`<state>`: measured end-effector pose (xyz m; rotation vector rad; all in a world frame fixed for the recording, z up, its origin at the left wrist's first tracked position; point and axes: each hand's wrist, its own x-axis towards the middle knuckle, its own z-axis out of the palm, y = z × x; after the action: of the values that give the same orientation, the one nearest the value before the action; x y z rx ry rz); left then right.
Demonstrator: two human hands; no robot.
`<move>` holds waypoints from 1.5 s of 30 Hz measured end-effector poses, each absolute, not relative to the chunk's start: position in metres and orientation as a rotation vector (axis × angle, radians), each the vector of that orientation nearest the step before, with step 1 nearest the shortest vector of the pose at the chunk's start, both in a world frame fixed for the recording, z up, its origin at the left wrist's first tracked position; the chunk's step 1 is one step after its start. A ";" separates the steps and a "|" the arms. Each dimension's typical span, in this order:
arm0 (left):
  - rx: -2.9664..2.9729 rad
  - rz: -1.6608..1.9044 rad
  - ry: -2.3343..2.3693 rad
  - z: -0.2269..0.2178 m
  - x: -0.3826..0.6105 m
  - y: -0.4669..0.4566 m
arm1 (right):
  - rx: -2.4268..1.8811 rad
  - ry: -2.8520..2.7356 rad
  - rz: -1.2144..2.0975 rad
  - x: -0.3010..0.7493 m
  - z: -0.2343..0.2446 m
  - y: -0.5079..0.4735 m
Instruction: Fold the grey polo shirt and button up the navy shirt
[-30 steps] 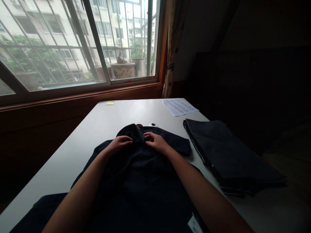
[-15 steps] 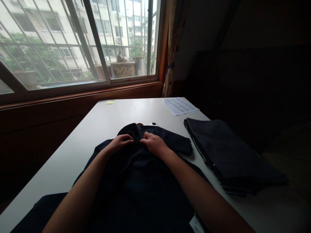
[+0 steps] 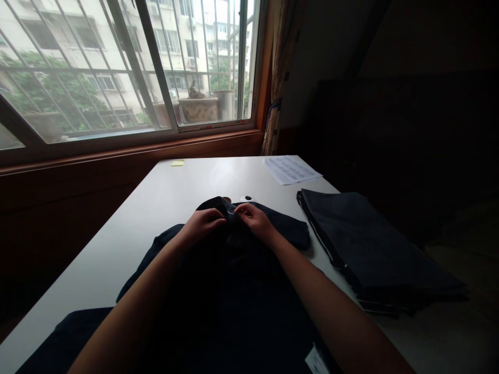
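A dark navy garment (image 3: 241,296) is spread over the near part of the white table (image 3: 128,228), with a white label (image 3: 316,360) near its lower right. My left hand (image 3: 205,224) pinches the cloth at the garment's far end. Just to the right, my right hand (image 3: 255,221) grips the same edge between thumb and fingers. A thin pale line shows on the fabric between the two hands. Right behind the cloth, a small white round object (image 3: 248,198) and a brown round one (image 3: 227,199) are partly hidden.
A stack of folded dark cloth (image 3: 351,234) lies along the table's right side. Printed papers (image 3: 290,170) rest at the far right corner, and a yellow note (image 3: 178,162) at the far left. Beyond the table is a barred window (image 3: 117,67) with a tied curtain (image 3: 272,114).
Both hands have shifted slightly right and farther away along the garment's edge. The fabric between them is now turned so that a pale line shows. The camera view has moved a little.
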<state>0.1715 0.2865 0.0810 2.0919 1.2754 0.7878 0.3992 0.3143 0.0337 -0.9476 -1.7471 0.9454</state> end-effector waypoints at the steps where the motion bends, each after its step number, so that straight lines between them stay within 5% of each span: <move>1: 2.102 0.792 1.269 0.078 0.175 0.286 | -0.941 -1.738 0.973 0.398 0.035 0.313; 14: 1.827 0.655 1.249 0.046 0.171 0.294 | -0.755 -2.073 1.058 0.392 0.044 0.300; 21: 1.635 0.858 1.307 0.038 0.173 0.299 | -0.718 -2.072 1.244 0.404 0.056 0.304; 29: 1.405 0.946 1.197 0.045 0.162 0.295 | -1.205 -2.421 0.751 0.431 0.075 0.281; 45: 1.203 0.988 1.065 0.056 0.162 0.283 | -1.311 -2.570 -0.134 0.428 0.069 0.200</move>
<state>0.1616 0.2833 0.0564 1.2027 1.0645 0.9880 0.4277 0.2000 0.0688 -1.3111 -2.5703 -0.1338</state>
